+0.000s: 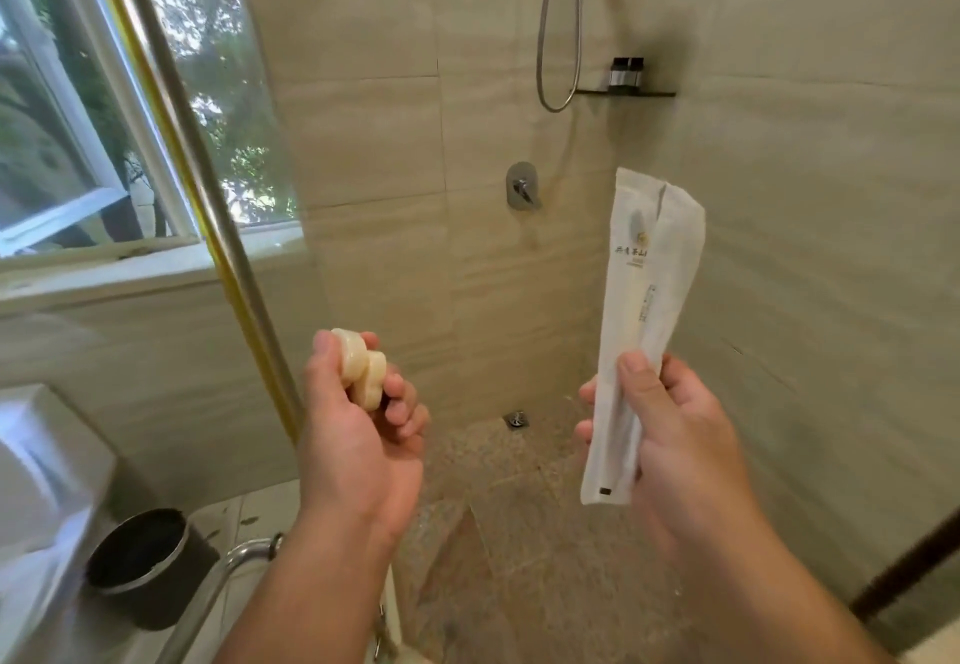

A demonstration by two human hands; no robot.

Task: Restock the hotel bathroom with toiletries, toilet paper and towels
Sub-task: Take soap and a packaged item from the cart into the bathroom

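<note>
Shelf (626, 92) hangs on the shower wall. Well below it, the right hand (670, 434) pinches long packets (644, 310), and the left hand (358, 434) fingers (402, 406) curl round soaps (361, 369). The soaps should probably go flat beside the shelf's bottles (626, 75), not stacked.

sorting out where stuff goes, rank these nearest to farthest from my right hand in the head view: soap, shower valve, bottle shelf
1. soap, gripped in the left hand, just across from the right hand holding the white packets.
2. shower valve, on the back wall, ahead and higher.
3. shelf with bottles, highest up, near the wall corner.
</note>
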